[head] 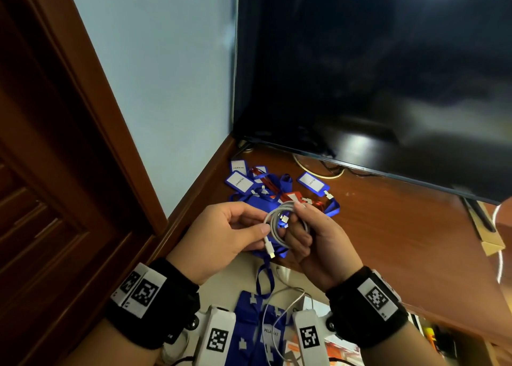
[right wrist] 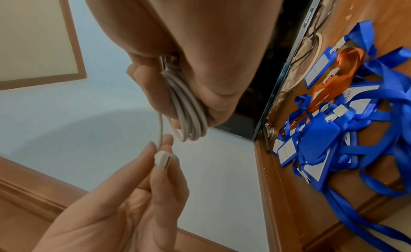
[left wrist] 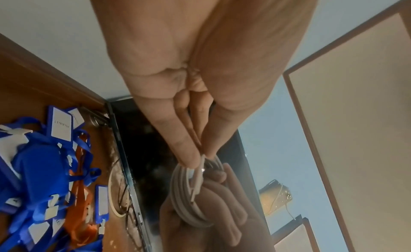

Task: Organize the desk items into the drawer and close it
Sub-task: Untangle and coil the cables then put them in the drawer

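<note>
Both hands (head: 221, 234) (head: 318, 241) hold coiled white cable (head: 279, 223) between them above desk (head: 388, 227).

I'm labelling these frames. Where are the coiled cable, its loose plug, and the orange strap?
coiled cable (right wrist: 189, 113), right wrist view, on the looped strands.
loose plug (right wrist: 161, 160), right wrist view, on its white body.
orange strap (left wrist: 81, 218), left wrist view, on the ribbon.

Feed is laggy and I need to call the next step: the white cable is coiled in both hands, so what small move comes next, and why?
Probably tuck the loose end: the right hand grips the white cable coil, while the left hand pinches its free plug end. Then lower it into the open drawer.
</note>
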Demonstrator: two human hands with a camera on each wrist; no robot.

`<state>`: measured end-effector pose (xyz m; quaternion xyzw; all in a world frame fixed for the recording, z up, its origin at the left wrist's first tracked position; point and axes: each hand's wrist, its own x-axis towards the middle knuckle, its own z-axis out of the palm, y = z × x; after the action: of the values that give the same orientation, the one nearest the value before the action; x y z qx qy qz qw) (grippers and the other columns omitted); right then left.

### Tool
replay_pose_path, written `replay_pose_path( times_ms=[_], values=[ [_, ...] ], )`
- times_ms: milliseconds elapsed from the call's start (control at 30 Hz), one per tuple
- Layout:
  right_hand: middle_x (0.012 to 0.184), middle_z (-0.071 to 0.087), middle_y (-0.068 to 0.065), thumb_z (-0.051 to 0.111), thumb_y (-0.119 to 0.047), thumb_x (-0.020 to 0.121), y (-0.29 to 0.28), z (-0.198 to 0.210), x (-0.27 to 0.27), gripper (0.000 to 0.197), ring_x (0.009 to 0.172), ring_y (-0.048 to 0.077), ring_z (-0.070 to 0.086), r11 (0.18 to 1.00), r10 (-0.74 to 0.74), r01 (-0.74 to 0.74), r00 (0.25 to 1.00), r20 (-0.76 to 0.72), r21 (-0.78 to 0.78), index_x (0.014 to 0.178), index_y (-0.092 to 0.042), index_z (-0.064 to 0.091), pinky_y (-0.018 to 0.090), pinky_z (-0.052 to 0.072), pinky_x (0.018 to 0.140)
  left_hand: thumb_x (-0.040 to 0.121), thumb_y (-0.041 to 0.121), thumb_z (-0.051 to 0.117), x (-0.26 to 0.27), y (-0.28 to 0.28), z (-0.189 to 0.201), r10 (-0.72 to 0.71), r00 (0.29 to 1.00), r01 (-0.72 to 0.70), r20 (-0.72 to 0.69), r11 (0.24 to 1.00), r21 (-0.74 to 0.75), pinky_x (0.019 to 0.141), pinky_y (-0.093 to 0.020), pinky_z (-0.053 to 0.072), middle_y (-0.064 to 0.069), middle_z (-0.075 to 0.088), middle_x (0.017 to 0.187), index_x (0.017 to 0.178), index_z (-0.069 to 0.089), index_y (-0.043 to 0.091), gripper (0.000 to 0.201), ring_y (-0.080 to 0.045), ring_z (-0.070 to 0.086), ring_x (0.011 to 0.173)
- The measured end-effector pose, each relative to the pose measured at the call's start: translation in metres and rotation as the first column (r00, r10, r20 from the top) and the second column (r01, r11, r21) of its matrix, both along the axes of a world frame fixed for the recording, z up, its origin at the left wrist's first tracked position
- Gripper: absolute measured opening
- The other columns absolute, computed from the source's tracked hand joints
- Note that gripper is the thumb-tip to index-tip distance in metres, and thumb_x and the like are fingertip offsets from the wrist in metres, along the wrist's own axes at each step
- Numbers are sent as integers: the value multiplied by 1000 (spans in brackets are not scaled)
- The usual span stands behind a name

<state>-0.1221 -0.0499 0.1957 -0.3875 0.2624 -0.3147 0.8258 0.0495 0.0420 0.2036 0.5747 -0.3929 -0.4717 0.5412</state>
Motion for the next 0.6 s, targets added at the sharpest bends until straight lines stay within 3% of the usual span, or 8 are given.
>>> replay_pose_path(
  times_ms=[67,200,333,400,500,567,600],
  values=[
    [48,35,3,50,-24,105,-2,0,0,29,37,13,36,1000,2,-2,1000,5,-10,82,-6,55,28,49,69,90,0,74,2,-2,3,-8,999,8,-51,1000,-1,76,-29,64,-11,78,95,106,77,9,18,-22,77,88],
    [48,36,3,47,-24,106,2,5,2,30,35,12,34,999,37,-38,999,12,30,83,-6,53,21,45,46,91,0,71,3,-9,3,40,981,-45,-192,999,-21,76,-29,64,-9,78,97,106,74,5,16,-24,77,94],
    [51,37,1,52,-27,103,7,8,5,27,38,11,34,996,18,-17,1000,-14,84,83,-8,54,19,50,50,93,4,71,-1,-14,-5,91,982,-100,-168,994,-48,80,-30,64,-10,78,104,107,73,9,15,-26,76,104],
    [54,40,2,56,-28,100,7,5,4,28,49,16,34,995,13,-10,1000,-22,103,81,-8,54,20,51,51,93,6,73,-2,-14,-9,102,992,-108,-75,991,-81,81,-31,64,-8,78,103,108,73,10,16,-24,77,102],
    [55,42,3,57,-29,102,4,-5,-1,32,64,21,31,994,27,-25,999,-22,106,77,-9,56,24,53,59,92,14,77,0,-12,-19,123,966,-88,227,983,-159,84,-34,64,0,78,99,108,74,20,17,-16,76,95],
    [57,42,3,55,-28,103,3,-9,-3,33,61,21,33,993,39,-37,999,-20,112,77,-9,56,29,55,72,92,19,78,1,-12,-25,112,934,-61,339,986,-157,87,-36,63,3,74,103,106,70,25,17,-11,73,100],
    [59,42,4,54,-27,104,3,-11,-4,32,56,18,35,993,44,-42,999,-14,113,78,-8,56,31,54,79,93,20,76,2,-13,-28,63,947,-24,316,992,-128,91,-38,62,3,74,109,107,67,24,17,-10,72,105]
  ],
)
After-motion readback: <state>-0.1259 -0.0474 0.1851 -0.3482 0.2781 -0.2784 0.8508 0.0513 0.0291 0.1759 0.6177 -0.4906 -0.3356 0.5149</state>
